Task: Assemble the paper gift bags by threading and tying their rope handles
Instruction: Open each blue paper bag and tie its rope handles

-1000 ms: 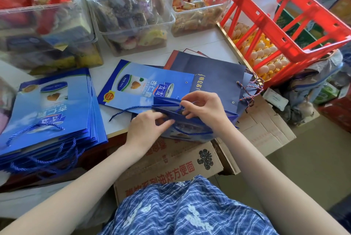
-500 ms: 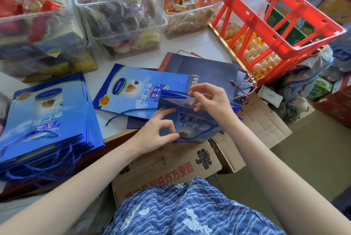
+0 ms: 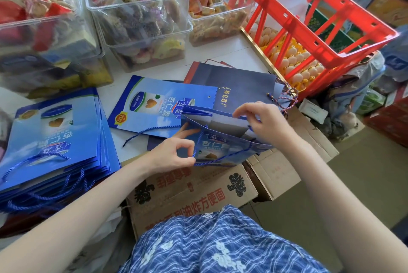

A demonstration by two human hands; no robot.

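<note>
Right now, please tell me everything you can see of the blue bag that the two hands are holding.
The blue paper gift bag looks like glossy printed paper, with a picture and white characters on its front. Its mouth is spread open, showing a pale inside and a folded side. It is held tilted past the table edge, above a cardboard box. The right hand pinches its top rim; the left hand pinches the blue rope handle at its front.

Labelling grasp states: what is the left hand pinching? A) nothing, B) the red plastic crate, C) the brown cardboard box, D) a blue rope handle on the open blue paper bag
D: the left hand pinches the blue rope handle between thumb and forefinger at the near face of the open blue paper bag, while the right hand holds the bag's top edge.
</note>
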